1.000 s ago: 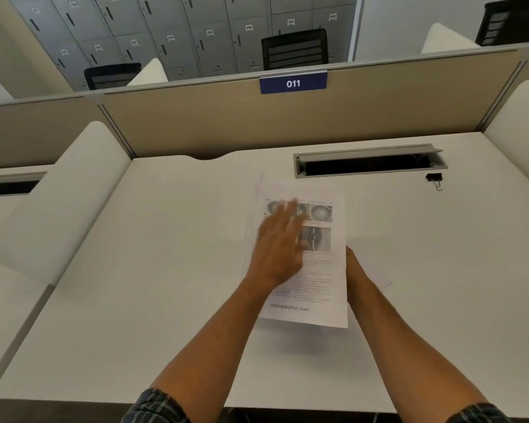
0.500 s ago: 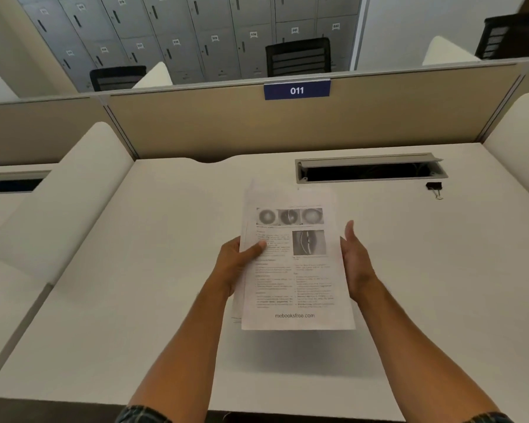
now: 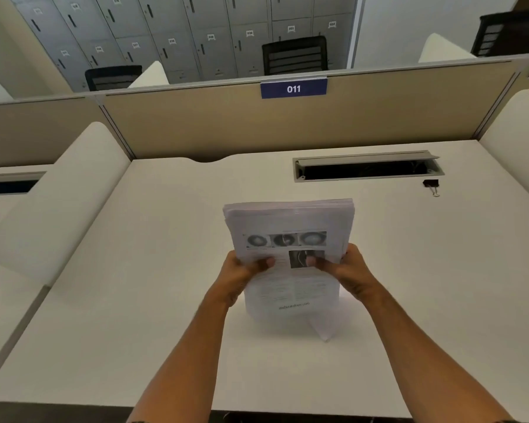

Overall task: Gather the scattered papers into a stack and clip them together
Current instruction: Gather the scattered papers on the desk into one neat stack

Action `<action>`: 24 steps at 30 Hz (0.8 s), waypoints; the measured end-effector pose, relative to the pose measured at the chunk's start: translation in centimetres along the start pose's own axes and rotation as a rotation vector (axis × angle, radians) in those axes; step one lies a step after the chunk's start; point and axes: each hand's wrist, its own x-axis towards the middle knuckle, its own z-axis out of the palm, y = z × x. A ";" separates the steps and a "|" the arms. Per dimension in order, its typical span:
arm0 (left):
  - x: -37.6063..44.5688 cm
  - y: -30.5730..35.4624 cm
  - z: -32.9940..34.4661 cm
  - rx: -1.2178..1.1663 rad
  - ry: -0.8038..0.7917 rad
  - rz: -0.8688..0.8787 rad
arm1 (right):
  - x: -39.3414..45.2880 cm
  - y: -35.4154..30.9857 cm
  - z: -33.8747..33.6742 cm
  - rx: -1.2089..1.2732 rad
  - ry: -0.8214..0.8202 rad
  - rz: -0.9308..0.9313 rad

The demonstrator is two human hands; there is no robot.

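Grip: both hands closed on the paper stack (image 3: pixel 290 264), holding it upright on its near edge, printed face toward the camera.
Left hand (image 3: pixel 242 274): clamps the stack's left edge, thumb pressed flat across the front sheet, fingers hidden behind.
Right hand (image 3: pixel 345 271): clamps the right edge the same way, thumb lying on the dark printed photo.
Desk (image 3: pixel 135 300): white top; the stack's lower edge rests on it near the middle, one loose sheet corner sticking out at the lower right.
Partition (image 3: pixel 214 123): beige panel along the far edge of the desk, carrying a blue plate (image 3: pixel 293 88) with white "011".
Cable tray (image 3: pixel 367 170): open grey slot set in the far right of the desk.
Stack printing: a row of three round greyscale images, one dark image beneath, blurred text columns, and a web address at the foot too smeared to read surely.
Binder clip (image 3: pixel 431 185): black, wire handles, lying on the desk just near of the tray's right end, well apart from the hands.
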 end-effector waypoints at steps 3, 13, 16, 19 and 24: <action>0.5 -0.4 -0.2 0.012 0.104 -0.038 | -0.2 1.1 -0.5 -0.040 0.170 0.049; 0.5 -2.5 -2.8 -0.070 0.278 -0.205 | -0.8 5.3 -3.4 -1.250 0.395 0.619; 0.3 -3.4 -3.5 -0.093 0.326 -0.262 | -0.4 4.8 -3.2 -1.241 0.390 0.644; 0.0 -4.3 -4.1 -0.095 0.364 -0.295 | -0.2 4.5 -3.6 -1.087 0.355 0.691; -0.3 -5.5 -5.1 -0.096 0.402 -0.321 | -0.5 3.0 -2.9 -1.040 0.478 0.467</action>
